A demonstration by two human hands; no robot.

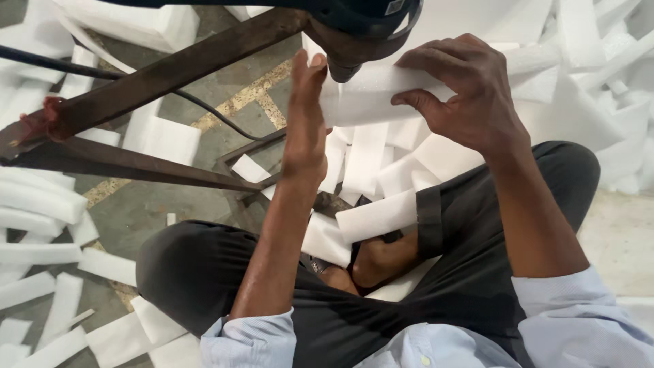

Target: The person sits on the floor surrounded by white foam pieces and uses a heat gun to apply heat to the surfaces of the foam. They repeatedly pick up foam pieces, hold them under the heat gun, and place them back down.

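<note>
I sit cross-legged on the floor. Both hands hold a white foam piece [371, 95] up under the dark nozzle of a heat tool [354, 34] mounted on a rusty metal frame. My left hand [305, 116] presses flat, fingers straight, against the foam's left end. My right hand [460, 92] grips the foam's right part, fingers curled over its top and thumb underneath. The nozzle tip touches the foam's upper left edge.
A rusty metal frame [157, 71] with a black cable [204, 109] crosses the upper left. White foam strips [41, 204] lie scattered on the concrete floor at left. More foam pieces [378, 215] rest on my lap, and a foam pile [599, 61] fills the upper right.
</note>
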